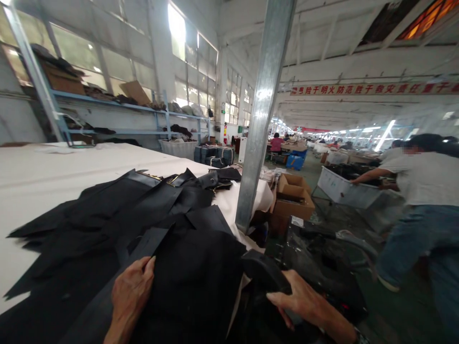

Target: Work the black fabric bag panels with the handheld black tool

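Observation:
A heap of black cut fabric pieces (pixel 143 220) lies on a white-covered table (pixel 53 172). My left hand (pixel 131 291) rests flat on the pile near the bottom edge, fingers together on a dark strip. My right hand (pixel 297 301) is at the table's right side, thumb and fingers closed on a curved black fabric piece (pixel 263 270) that hangs over the edge.
A metal post (pixel 260 119) rises by the table's right edge. Cardboard boxes (pixel 292 198) and a black plastic-covered object (pixel 322 260) stand on the floor to the right. A person in a white shirt (pixel 423 191) leans over a white bin (pixel 340 188). Shelves line the left wall.

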Demonstrator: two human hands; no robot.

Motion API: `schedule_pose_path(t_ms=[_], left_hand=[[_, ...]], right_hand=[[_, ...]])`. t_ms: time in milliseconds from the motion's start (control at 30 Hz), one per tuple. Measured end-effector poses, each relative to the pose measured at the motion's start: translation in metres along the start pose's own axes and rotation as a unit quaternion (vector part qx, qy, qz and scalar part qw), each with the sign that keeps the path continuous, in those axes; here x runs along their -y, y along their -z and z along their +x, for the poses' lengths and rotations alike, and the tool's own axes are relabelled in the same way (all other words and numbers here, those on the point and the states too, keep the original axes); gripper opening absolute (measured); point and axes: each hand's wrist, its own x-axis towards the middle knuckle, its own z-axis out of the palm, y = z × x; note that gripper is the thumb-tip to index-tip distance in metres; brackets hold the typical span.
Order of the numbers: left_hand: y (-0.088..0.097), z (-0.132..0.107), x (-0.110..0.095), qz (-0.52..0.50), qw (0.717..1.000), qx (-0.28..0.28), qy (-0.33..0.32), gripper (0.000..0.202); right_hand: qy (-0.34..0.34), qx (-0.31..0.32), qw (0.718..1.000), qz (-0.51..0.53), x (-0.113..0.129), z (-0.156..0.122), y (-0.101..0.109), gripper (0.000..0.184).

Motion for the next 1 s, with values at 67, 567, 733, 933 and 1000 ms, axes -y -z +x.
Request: schedule_pose_path(t_ms=[67, 567, 733, 933, 1000], left_hand=[[0.0, 0.0, 0.0, -0.001, 1.0, -0.004, 0.004, 0.045], [-0.001, -0.014, -0.008, 0.084, 0.993, -0.073, -0.04, 0.042], [0.004, -0.021, -0.016, 0.075, 0.99, -0.107, -0.053, 0.039], [0.013, -0.104, -0.031, -0.016, 0.957, -0.286, -0.046, 0.046], [0.009, -0.143, -0.026, -0.115, 0.946, -0.302, 0.001, 0.043]], right_hand=[[0.015, 0.017, 1.0, 0.012, -0.007, 0.005, -0.005, 0.018], [0.015, -0.07, 0.995, -0.073, -0.01, 0.007, 0.013, 0.032], [-0.009, -0.13, 0.988, -0.083, -0.013, -0.021, 0.026, 0.041], [0.011, -0.062, 0.992, -0.106, -0.019, -0.06, 0.01, 0.038], [0.009, -0.049, 0.993, -0.109, -0.023, -0.069, -0.004, 0.036]])
